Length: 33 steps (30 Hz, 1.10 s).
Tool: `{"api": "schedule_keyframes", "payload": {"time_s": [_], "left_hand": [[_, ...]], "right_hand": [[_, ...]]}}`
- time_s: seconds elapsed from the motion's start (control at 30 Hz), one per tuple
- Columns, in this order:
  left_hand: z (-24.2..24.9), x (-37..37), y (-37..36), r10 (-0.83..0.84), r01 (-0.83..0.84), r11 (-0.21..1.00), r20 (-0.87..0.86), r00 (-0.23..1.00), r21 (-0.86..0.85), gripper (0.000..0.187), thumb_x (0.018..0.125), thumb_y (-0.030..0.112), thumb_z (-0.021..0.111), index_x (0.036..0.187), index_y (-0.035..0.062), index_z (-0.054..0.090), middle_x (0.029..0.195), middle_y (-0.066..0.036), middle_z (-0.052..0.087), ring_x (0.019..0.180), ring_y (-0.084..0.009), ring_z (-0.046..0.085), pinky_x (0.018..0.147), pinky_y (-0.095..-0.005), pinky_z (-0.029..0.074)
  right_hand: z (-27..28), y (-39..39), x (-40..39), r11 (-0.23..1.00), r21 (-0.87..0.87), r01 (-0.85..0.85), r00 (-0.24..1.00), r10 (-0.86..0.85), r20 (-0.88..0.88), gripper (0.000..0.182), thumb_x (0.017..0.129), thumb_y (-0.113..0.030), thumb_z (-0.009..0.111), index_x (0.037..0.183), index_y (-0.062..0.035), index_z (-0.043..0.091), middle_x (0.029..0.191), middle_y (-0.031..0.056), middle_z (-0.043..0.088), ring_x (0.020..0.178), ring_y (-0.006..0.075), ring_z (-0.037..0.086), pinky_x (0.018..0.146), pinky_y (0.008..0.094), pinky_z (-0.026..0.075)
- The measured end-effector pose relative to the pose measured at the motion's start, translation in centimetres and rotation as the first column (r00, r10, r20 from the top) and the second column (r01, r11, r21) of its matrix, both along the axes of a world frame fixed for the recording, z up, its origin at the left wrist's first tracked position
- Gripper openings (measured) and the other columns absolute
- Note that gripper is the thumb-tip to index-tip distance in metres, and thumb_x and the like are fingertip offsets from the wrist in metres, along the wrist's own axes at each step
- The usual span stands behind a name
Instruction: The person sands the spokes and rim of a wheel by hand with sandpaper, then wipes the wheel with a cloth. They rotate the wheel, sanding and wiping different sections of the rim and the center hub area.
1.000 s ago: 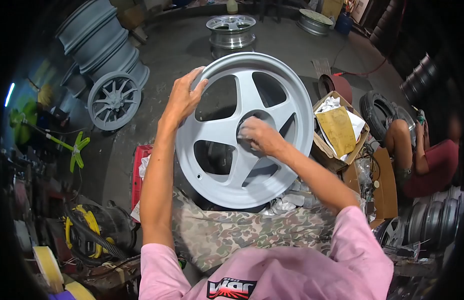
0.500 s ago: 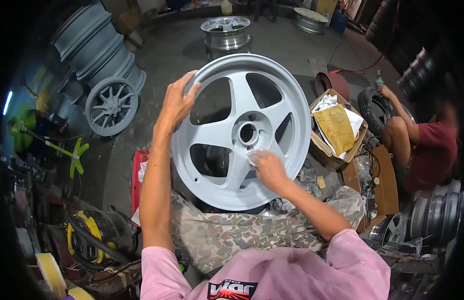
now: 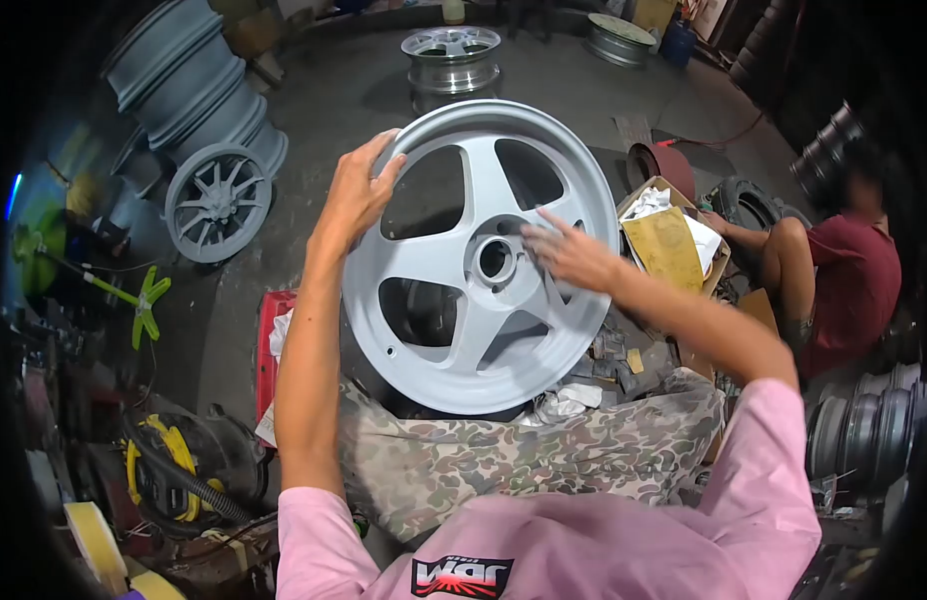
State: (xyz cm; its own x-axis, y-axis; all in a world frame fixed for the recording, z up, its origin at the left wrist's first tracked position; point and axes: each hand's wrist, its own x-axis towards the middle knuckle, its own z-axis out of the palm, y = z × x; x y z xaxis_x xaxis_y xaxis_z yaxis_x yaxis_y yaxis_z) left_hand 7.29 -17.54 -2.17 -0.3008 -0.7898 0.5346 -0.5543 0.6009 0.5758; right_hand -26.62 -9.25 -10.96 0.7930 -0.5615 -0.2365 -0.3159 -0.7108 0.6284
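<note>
A light grey five-spoke car wheel rim [image 3: 420, 258] stands tilted towards me against my lap, its hub hole at the centre. My left hand [image 3: 369, 185] is closed around its upper left edge, thumb on the near side. Over the spoke right of the hub lies my right hand [image 3: 574, 252], fingers stretched out and slightly blurred. I see nothing in it, though its palm side is hidden. Below the rim, by the camouflage cloth on my legs, is a crumpled whitish piece [image 3: 569, 402].
A cardboard box [image 3: 719, 268] with papers stands to the right, beside a crouching person in a red shirt [image 3: 856, 275]. Grey rims [image 3: 189, 85] are stacked at the left, with a multi-spoke rim [image 3: 220, 203] leaning there. A polished rim [image 3: 452, 75] stands ahead. A red tray [image 3: 269, 345] is near my left arm.
My right hand has moved up from the lower spoke to the right of the hub, its fingers now extended. The whitish piece at its fingertips no longer shows. The co-worker's raised tool hand has come down.
</note>
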Motion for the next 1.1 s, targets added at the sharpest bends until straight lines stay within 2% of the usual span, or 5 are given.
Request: {"api": "schedule_keyframes", "payload": {"time_s": [0.2,0.3,0.4,0.5,1.1], "left_hand": [[-0.2,0.8,-0.5,0.048,-0.046,0.994,-0.022,0.999,0.096,0.040,0.097,0.021,0.065,0.133,0.0019,0.063,0.116,-0.024,0.071,0.098,-0.0341,0.071,0.087,-0.0392,0.053],[-0.8,0.9,-1.1,0.031,-0.026,0.994,-0.054,0.998,0.103,0.041,0.097,0.023,0.066,0.132,0.0021,0.063,0.110,-0.021,0.073,0.091,-0.0266,0.070,0.085,-0.0359,0.053],[-0.5,1.6,-1.3,0.021,-0.003,0.952,-0.055,0.998,0.306,0.040,0.099,0.026,0.065,0.131,0.0019,0.064,0.102,-0.014,0.072,0.090,-0.0186,0.064,0.085,-0.0319,0.051],[-0.3,1.7,-1.3,-0.023,0.069,0.935,-0.135,0.991,0.347,0.042,0.103,0.033,0.061,0.132,0.0022,0.064,0.105,-0.008,0.069,0.099,-0.0148,0.059,0.092,-0.0295,0.047],[-1.2,3.6,-3.1,-0.104,0.181,0.863,-0.185,0.977,0.472,0.053,0.105,0.042,0.058,0.137,-0.0005,0.060,0.118,-0.003,0.064,0.108,-0.0099,0.053,0.097,-0.0253,0.042]], "right_hand": [[-7.1,4.7,4.6,0.950,0.016,0.313,0.911,-0.304,0.277,0.033,0.090,-0.016,0.056,0.113,0.0000,0.073,0.142,0.0204,0.059,0.138,0.0354,0.050,0.122,0.0498,0.033],[0.2,7.1,8.9,0.571,0.798,0.195,0.331,-0.804,0.494,0.033,0.087,-0.005,0.056,0.114,0.0018,0.073,0.115,0.0207,0.073,0.108,0.0327,0.070,0.094,0.0449,0.055],[-1.3,4.8,5.0,0.799,0.601,-0.030,-0.373,-0.567,0.735,0.031,0.086,-0.006,0.060,0.114,-0.0011,0.074,0.109,0.0250,0.072,0.096,0.0373,0.071,0.087,0.0470,0.054],[-5.6,0.5,0.8,0.860,0.261,0.439,-0.212,-0.183,0.960,0.039,0.087,-0.002,0.060,0.125,0.0000,0.069,0.116,0.0239,0.071,0.097,0.0392,0.070,0.089,0.0481,0.053],[-7.9,-1.4,5.2,0.848,0.335,0.411,-0.308,-0.217,0.926,0.023,0.102,-0.011,0.057,0.111,0.0081,0.067,0.123,0.0271,0.065,0.117,0.0426,0.063,0.102,0.0469,0.050]]}}
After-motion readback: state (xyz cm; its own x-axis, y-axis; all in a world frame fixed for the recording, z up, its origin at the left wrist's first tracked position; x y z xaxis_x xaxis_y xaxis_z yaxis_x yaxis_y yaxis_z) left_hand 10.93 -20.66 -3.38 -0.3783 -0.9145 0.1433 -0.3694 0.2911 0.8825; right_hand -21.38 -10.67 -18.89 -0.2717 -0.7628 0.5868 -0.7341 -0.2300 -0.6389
